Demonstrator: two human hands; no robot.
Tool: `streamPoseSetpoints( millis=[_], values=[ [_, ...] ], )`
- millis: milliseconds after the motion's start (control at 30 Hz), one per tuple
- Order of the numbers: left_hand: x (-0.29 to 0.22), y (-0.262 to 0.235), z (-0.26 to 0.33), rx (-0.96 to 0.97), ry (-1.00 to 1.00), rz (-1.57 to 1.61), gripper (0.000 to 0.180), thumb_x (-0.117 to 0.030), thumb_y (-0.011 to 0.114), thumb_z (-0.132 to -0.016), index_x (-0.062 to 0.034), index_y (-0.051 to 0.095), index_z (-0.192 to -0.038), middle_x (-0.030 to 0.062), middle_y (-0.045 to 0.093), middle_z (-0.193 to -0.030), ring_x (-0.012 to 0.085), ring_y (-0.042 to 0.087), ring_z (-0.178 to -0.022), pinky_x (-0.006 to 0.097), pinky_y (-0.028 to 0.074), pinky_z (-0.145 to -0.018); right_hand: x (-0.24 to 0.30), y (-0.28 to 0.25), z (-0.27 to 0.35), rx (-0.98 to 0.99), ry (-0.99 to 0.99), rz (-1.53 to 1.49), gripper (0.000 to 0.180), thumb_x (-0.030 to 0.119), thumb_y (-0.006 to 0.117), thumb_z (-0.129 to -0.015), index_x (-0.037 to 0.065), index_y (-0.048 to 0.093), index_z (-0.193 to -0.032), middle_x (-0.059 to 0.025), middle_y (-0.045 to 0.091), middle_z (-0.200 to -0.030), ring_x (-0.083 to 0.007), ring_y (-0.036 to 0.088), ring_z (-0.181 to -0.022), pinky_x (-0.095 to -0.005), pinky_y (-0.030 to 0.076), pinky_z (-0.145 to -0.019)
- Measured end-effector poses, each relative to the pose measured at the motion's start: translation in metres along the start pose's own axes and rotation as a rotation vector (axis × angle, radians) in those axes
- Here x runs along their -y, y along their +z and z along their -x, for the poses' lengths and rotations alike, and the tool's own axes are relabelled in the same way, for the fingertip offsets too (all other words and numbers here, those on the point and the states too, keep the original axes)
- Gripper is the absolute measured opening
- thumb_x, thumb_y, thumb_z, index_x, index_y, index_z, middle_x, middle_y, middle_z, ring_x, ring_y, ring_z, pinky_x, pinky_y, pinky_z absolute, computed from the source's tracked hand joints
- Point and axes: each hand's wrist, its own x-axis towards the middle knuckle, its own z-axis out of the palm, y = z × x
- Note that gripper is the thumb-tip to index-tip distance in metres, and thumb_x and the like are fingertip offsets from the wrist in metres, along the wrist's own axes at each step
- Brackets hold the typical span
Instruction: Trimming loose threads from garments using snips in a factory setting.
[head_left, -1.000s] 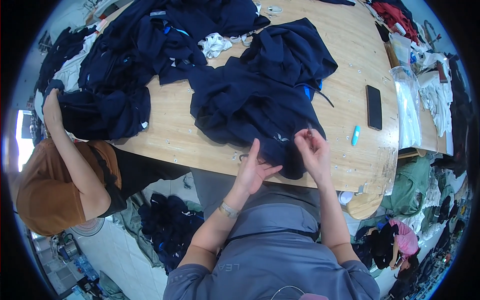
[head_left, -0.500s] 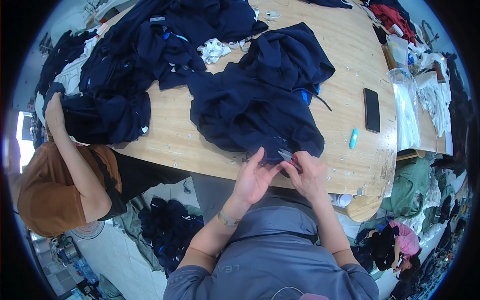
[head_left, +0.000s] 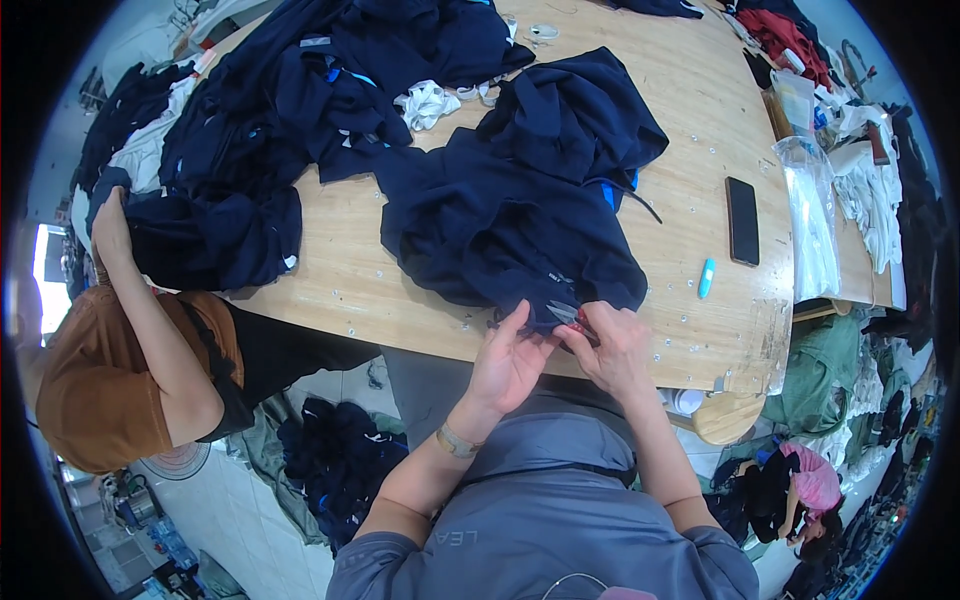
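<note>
A navy garment (head_left: pixel 510 235) lies bunched on the table in front of me, its near edge drawn to the table's front edge. My left hand (head_left: pixel 508 368) holds that near edge, thumb raised on one side and fingers beneath. In my right hand (head_left: pixel 618 350) is a pair of small thread snips with red handles (head_left: pixel 581 323). Their metal blades point up and left over the fabric, close to my left fingertips. The fingertips of both hands nearly meet, and part of the snips is hidden inside my right hand.
On the wooden table (head_left: pixel 690 345) lie a phone (head_left: pixel 742 221), a light-blue marker-like object (head_left: pixel 707 278) and white scraps (head_left: pixel 428 104). More navy garments (head_left: pixel 230 130) pile up at left, where a person in a brown top (head_left: pixel 115 385) handles one. Plastic bags (head_left: pixel 808 225) sit at right.
The blades of the snips have shifted slightly left, and the fabric under them has moved a little. My left hand stays nearly in place at the garment's edge.
</note>
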Motion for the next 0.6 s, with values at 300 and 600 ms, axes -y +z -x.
streamPoseSetpoints(
  millis=[300,600],
  values=[
    [0.002,-0.004,-0.004,0.028,0.03,-0.066,0.031,-0.022,0.042,-0.095,-0.0033,0.046,-0.119,0.0113,0.054,-0.115,0.0218,0.05,-0.112,0.043,0.038,-0.101,0.0,0.001,0.001,-0.058,0.378,-0.328,0.022,0.023,0.062,-0.083,0.004,0.052,-0.081,-0.0095,0.05,-0.058,-0.0226,0.048,-0.047,-0.0293,0.036,-0.046],
    [0.006,0.001,-0.001,0.024,0.143,-0.351,0.03,-0.005,0.048,-0.089,-0.0028,0.046,-0.119,0.0113,0.054,-0.116,0.0212,0.053,-0.109,0.044,0.043,-0.097,0.0,0.009,-0.012,0.106,0.642,-0.939,0.014,0.013,0.067,-0.081,0.002,0.06,-0.086,0.009,0.045,-0.063,0.0016,0.031,-0.053,-0.0167,0.022,-0.046]
  ],
)
